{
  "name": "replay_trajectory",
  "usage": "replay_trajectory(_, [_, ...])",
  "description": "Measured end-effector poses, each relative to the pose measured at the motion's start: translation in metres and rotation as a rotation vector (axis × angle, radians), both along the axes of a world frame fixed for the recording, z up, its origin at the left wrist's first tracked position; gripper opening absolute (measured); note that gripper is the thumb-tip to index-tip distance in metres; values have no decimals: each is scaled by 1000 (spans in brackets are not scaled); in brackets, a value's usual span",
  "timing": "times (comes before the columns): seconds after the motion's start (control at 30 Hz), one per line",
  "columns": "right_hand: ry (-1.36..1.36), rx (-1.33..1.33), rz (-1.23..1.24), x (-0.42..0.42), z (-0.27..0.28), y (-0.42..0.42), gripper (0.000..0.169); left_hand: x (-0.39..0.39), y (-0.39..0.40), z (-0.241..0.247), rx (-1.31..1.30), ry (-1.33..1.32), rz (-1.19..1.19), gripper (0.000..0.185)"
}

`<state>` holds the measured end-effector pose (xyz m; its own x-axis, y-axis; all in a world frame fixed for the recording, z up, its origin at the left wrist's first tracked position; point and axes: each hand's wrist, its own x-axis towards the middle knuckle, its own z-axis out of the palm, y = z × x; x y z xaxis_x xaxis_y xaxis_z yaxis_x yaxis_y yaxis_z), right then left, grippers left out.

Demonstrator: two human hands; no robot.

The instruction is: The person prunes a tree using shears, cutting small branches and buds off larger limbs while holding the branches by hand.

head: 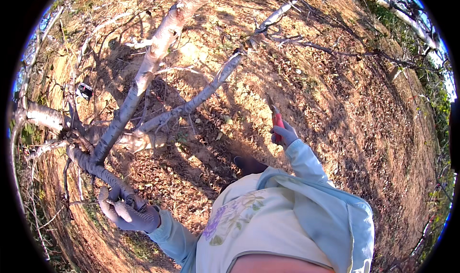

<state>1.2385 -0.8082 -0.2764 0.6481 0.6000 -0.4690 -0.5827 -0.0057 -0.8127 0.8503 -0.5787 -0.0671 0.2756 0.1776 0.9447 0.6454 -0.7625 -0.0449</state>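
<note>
Grey gloves cover both my hands. At the lower left, my left hand [129, 213] is wrapped around the cut-looking end of a thick tree branch [107, 176], its fingers curled over the bark. Right of the middle, my right hand [286, 133] grips the red handle of a hand tool [277, 120], whose narrow metal end points up and away from me over the ground. Whether the tool is pruning shears or a saw, I cannot tell. A pale-barked limb [143, 72] rises from the branch near my left hand, and a thinner limb [190, 106] forks off to the right.
More limbs spread across the top, one with a dark side branch [323, 49] reaching right. A black-and-white object [84, 91] lies on the ground at the left. Dry leaves and soil surround my dark shoe [248, 164]. Thin twigs stick out at the left.
</note>
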Motion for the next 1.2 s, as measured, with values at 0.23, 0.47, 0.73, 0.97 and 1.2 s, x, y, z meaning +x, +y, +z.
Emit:
replay_trajectory(0.23, [-137, -74, 53, 3, 36, -33, 57, -2, -12, -13, -671, -474, -174, 34])
replay_trajectory(0.47, [-258, -26, 121, 51, 50, 0, 62, 36, -31, 35, -792, -734, -311, 41])
replay_trajectory(0.73, [-480, -132, 221, 120, 81, 55, 64, 50, -40, 47, -864, -869, -182, 29])
replay_trajectory(0.97, [-626, -155, 299, 175, 78, 116, 63, 62, -36, 39, -724, -1011, -139, 27])
replay_trajectory(1.2, [-587, -44, 335, 210, 49, 171, 69, 54, -30, 29, -705, -1048, -163, 33])
